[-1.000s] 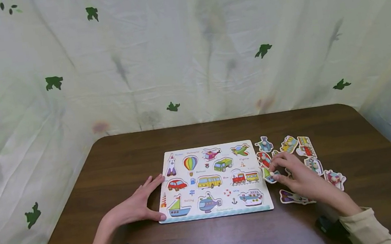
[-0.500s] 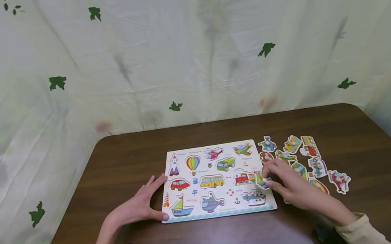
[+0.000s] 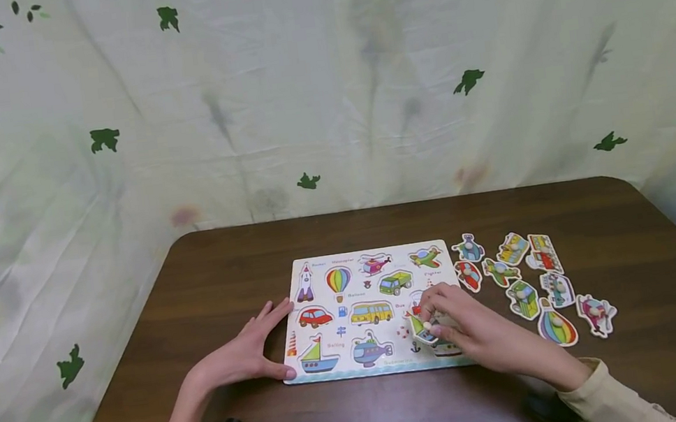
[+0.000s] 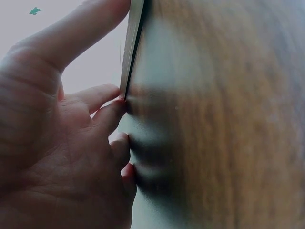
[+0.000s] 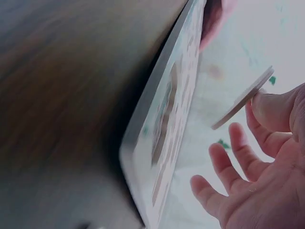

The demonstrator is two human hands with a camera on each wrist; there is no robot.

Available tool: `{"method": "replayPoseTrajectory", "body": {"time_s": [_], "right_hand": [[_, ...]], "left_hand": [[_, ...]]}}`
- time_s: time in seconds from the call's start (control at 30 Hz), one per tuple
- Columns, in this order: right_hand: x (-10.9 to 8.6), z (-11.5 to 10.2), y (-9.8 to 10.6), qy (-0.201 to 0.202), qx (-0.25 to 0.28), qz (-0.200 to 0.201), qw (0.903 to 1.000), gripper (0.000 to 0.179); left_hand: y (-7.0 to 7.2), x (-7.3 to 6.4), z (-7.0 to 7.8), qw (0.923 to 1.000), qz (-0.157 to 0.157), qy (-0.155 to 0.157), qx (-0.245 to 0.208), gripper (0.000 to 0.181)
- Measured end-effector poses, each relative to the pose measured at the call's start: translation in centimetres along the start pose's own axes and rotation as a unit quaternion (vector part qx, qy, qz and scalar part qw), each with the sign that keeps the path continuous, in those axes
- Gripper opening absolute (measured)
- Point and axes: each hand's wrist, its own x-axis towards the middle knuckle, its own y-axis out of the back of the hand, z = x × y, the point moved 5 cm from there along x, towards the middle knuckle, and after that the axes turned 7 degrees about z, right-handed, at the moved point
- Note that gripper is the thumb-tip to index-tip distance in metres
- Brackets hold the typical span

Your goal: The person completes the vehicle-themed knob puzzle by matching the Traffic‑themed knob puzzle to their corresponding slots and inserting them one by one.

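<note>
A white puzzle board [image 3: 345,372] with printed vehicles lies on the table. My left hand [image 3: 244,353] rests at its left edge, thumb on the near corner and fingertips along the side; the left wrist view shows the fingers fairly straight against the edge. Over the right half of the board, my right hand [image 3: 469,325] pinches a sailboat puzzle piece [image 3: 419,330] by its small knob between thumb and forefinger. In the right wrist view the sailboat piece [image 5: 243,100] is tilted and held above the board, the other fingers spread. This hand hides part of the train and ship pictures.
Loose puzzle pieces lie right of the board, among them a balloon piece [image 3: 557,326], a helicopter piece [image 3: 596,315], a green truck piece [image 3: 523,299] and a red car piece [image 3: 469,276]. A pale curtain [image 3: 337,98] hangs behind the brown table [image 3: 235,252].
My right hand has picked the sailboat piece up from beside the board and carried it left over the board. The left hand stays at the board's edge. The view has shifted slightly.
</note>
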Motion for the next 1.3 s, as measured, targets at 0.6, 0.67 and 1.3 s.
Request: {"method": "replayPoseTrajectory", "body": {"time_s": [0.6, 0.67, 1.3], "right_hand": [[4.3, -2.0, -3.3, 0.005, 0.036, -0.061, 0.9975, 0.002], [4.8, -2.3, -3.6, 0.003, 0.030, -0.064, 0.9975, 0.004], [7.2, -3.2, -7.4, 0.050, -0.085, -0.102, 0.9899, 0.006]], "left_hand": [[0.0, 0.0, 0.1, 1.0000, 0.000, -0.002, 0.004, 0.112], [0.0, -0.1, 0.2, 1.0000, 0.001, -0.002, 0.003, 0.112], [0.1, -0.3, 0.3, 1.0000, 0.000, 0.008, 0.004, 0.108]]}}
